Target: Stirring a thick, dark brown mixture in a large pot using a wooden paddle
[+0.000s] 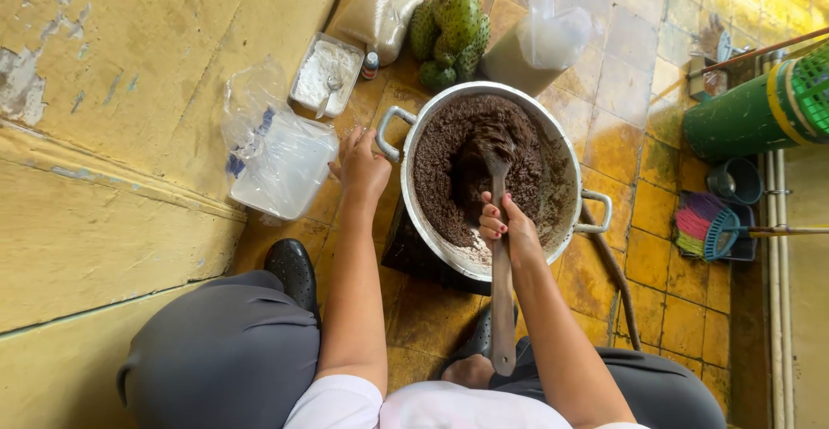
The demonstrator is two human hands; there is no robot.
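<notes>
So the big metal pot [484, 256] sat on the tiled floor [682, 325], full of dark brown mix [449, 152]. Right hand [505, 226] was wrapped round a long wooden paddle [501, 308] near the pot's close rim. Left hand [361, 168], fingers spread, rested by the far-side handle [389, 131]. Plastic tub [281, 170] crowded that side; the other had open floor.

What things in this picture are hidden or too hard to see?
All in the head view:
- Spoon: its tip is buried in the brown mix.
- Stand under the pot: mostly covered by the pot.
- Right hand: its palm is wrapped around the spoon handle.
- Left hand: whether it touches the pot handle is unclear.
- Green bin: cut off by the right edge.
- Broom: its handle runs off the right edge.
</notes>
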